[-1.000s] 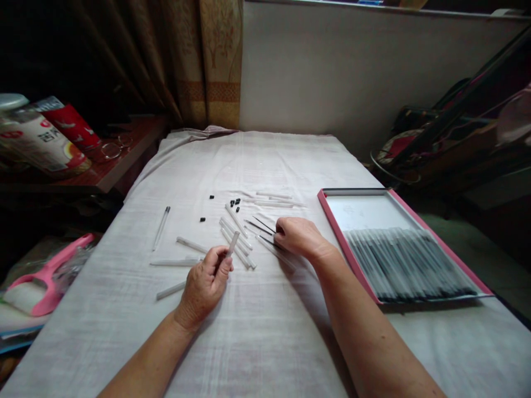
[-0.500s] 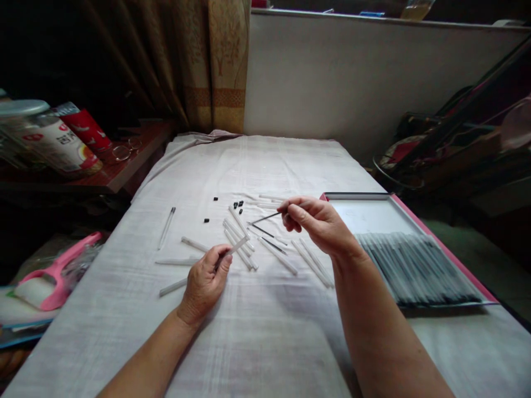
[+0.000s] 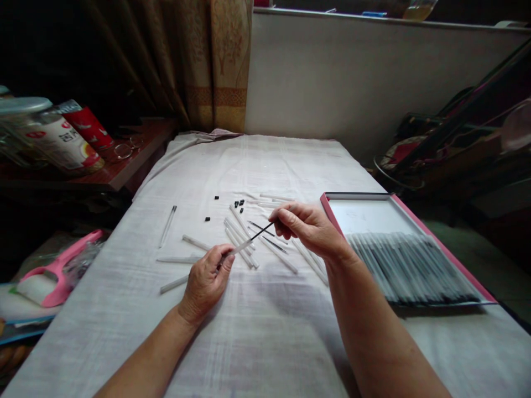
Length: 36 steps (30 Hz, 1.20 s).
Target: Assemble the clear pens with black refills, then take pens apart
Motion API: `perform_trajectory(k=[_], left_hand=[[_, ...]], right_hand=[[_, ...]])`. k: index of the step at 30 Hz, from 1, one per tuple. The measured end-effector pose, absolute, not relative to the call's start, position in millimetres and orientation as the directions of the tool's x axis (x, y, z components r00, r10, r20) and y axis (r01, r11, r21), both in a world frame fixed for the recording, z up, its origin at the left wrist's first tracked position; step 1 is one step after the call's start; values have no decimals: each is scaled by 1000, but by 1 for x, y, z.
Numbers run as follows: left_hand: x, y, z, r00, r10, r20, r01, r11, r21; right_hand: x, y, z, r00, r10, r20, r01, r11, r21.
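My left hand (image 3: 208, 280) is closed around a clear pen barrel (image 3: 241, 246), whose far end points up and to the right. Between the fingertips of my right hand (image 3: 297, 224) is a dark ink refill (image 3: 263, 230), and its lower tip meets the open end of that barrel. Beneath and beyond my hands, several loose white pen barrels (image 3: 238, 221) lie on the cloth. More dark refills (image 3: 275, 245) rest among them. Several small black end plugs (image 3: 237, 204) are scattered farther back, and a single pen (image 3: 167, 226) lies to the left.
A pink-edged box (image 3: 373, 213) on the right holds many clear pens (image 3: 415, 271) in a row. White cloth (image 3: 265, 342) covers the table. Left of it are a pink-handled tool (image 3: 62, 271) and a wooden side table (image 3: 136, 160) with a jar (image 3: 58, 138) and eyeglasses (image 3: 124, 149).
My right hand has moved slightly left and down, bringing the refill's tip to the end of the barrel. My left hand has stayed nearly still.
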State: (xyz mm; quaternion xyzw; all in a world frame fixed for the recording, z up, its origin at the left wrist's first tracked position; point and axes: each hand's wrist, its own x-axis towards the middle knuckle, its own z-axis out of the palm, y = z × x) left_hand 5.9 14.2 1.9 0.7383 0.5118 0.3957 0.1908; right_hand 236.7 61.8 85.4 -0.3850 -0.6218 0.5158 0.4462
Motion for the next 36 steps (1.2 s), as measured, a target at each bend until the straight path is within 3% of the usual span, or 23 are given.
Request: perform_trajectory(k=[4,7,9,12,17,21,26,27,29,31,33,36], left_hand=[[6,12,2,161,922,353,583,-377,719],[6,12,0,130,941,314,535,-333,777],[6,13,-1,86,954,286,491,-290,822],[6,14,0,7,968,250,422,-229,877],[6,13,-1,11,977,211,381,-199,903],[7,11,-2,46,977,209,414,-209,886],[8,12,-2,56,974,217,447,-219,867],[8,12,-2,58,974,221,450,-223,865],[8,13,-2,60,972,225,460,-227,858],[7,13,-3,66,969,238,480,-240,844],[7,13,-3,80,962,262,511,-265,817],[8,13,-2,122,944,307,557,-321,766]], right_hand=[[227,61,75,-453,888,73,63,114,-992],[221,66,61,-539,841,40,255,208,-944],[217,76,53,-484,874,43,465,299,-833],[209,101,45,-367,928,65,754,338,-564],[182,139,40,-335,942,8,903,324,-281],[166,152,35,-336,940,-55,917,314,-246],[168,151,35,-308,950,-40,902,278,-330],[172,147,36,-292,956,-39,874,250,-417],[181,135,38,-239,969,-69,683,117,-721],[190,118,39,-201,969,-140,259,-86,-962],[198,98,40,-204,960,-192,-97,-215,-972],[207,69,39,-214,947,-239,-308,-297,-904]])
